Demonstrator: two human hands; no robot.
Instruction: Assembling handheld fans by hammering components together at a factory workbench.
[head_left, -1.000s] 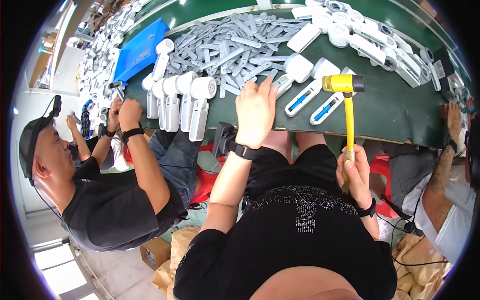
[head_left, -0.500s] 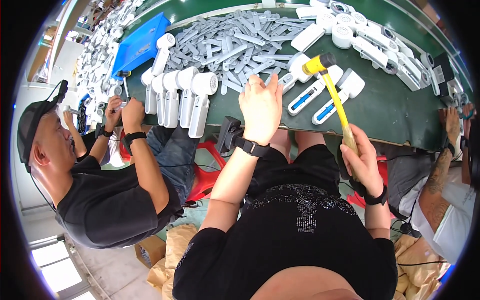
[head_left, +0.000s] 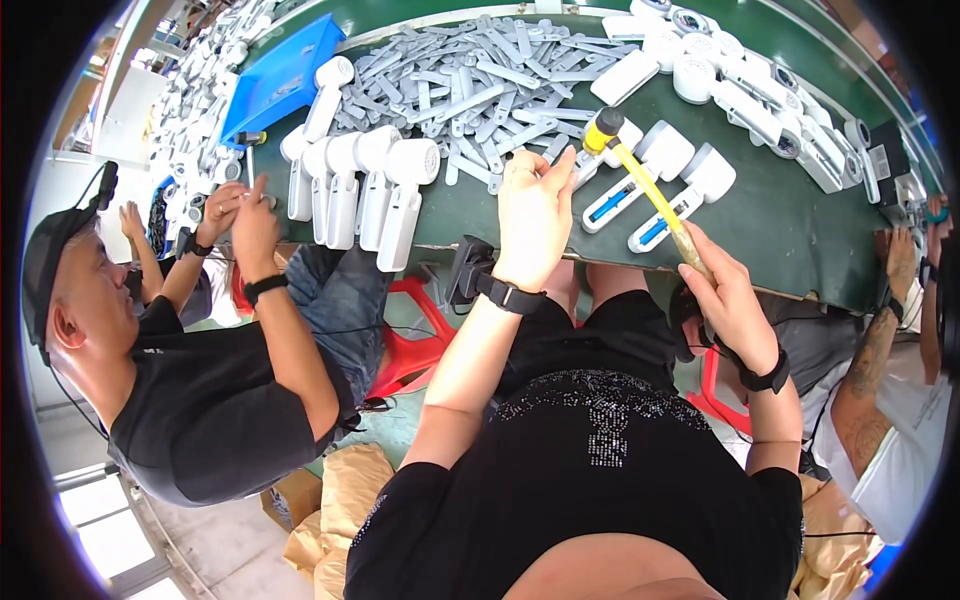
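My right hand (head_left: 722,285) is closed round the handle of a mallet (head_left: 650,185) with a yellow shaft and a yellow-and-black head. The mallet head is over a white handheld fan (head_left: 629,135) and hides part of it. My left hand (head_left: 533,215) is at the handle end of this fan, its fingers pinched there and partly hidden. Just to the right lie two more white handheld fans (head_left: 668,150) (head_left: 712,172), handles open with blue batteries inside. Beyond my left hand is a heap of grey handle strips (head_left: 470,85).
Several white fans (head_left: 403,215) stand in a row to the left, near a blue tray (head_left: 285,80). More white fans (head_left: 745,100) are piled at the far right. A co-worker (head_left: 220,390) sits on the left; another person's arm (head_left: 868,375) shows at the right.
The mallet head has moved left and slightly down, over the fan by my left hand. My right hand has shifted a little, and my left hand has moved slightly right.
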